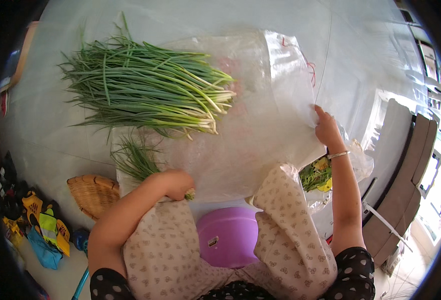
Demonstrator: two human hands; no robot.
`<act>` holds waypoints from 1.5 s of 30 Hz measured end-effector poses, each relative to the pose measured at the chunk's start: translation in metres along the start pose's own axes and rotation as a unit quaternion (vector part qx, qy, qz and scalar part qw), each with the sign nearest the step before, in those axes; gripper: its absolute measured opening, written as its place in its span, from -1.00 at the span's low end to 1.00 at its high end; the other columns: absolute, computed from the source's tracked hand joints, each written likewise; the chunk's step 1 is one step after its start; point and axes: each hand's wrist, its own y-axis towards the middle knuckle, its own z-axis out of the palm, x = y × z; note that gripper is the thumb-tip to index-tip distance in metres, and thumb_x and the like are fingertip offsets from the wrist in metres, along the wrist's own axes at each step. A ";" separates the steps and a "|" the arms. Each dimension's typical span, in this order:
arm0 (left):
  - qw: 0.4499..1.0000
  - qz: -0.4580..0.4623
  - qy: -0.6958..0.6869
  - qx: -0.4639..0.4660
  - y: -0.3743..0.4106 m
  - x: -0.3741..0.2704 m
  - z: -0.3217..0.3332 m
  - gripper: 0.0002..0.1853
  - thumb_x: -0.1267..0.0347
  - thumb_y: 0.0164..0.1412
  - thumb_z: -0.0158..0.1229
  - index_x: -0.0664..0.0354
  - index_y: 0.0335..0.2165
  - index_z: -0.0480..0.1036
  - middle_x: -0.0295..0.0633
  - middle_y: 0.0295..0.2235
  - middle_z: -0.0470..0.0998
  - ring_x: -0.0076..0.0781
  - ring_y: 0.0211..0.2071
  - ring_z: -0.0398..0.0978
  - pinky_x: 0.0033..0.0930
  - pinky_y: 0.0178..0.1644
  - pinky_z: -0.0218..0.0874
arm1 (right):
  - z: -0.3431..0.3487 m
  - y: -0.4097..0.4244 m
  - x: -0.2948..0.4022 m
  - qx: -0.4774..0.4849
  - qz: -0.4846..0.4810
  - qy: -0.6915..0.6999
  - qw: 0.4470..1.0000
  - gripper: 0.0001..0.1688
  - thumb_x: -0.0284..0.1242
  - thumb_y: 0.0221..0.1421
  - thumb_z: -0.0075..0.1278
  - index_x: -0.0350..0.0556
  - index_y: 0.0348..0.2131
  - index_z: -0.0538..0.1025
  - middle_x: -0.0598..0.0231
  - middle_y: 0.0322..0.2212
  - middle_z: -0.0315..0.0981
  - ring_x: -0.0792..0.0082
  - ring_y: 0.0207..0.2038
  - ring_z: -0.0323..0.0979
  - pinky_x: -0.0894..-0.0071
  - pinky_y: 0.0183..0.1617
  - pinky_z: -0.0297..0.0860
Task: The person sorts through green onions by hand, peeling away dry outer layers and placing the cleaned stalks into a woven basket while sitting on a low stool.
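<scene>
My left hand (pixel 179 183) is closed around a small bunch of thin green scallions (pixel 138 159), with the leaves pointing away to the upper left and the cut or root ends showing below the fist. At the right, my right hand (pixel 326 125) pinches the edge of a translucent plastic sack (pixel 258 131) that lies flat on the floor. Red string hangs from the sack's far right edge. A large pile of scallions (pixel 149 86) rests partly on the sack, white ends to the right and green leaves to the left.
A purple plastic tub (pixel 228 238) stands between my knees. To the left are a wicker basket (pixel 92 195), toy vehicles (pixel 47 228) and a blue pole (pixel 80 281). A plastic bag (pixel 363 161) and yellow-flowered greens (pixel 316 176) lie by my right forearm; a brown sofa (pixel 400 210) is beyond.
</scene>
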 end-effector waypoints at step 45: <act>0.536 0.146 -0.715 -0.426 0.035 -0.044 -0.061 -0.87 0.46 0.07 0.08 0.24 -0.33 0.41 -0.29 -0.46 0.44 -0.55 -0.51 0.33 -0.48 -0.39 0.18 | 0.056 -0.041 0.201 0.148 -0.034 0.626 0.764 -0.89 -0.52 0.07 -0.02 -0.24 -0.45 0.42 0.43 -0.53 0.39 0.66 -0.43 0.30 0.59 -0.34 0.28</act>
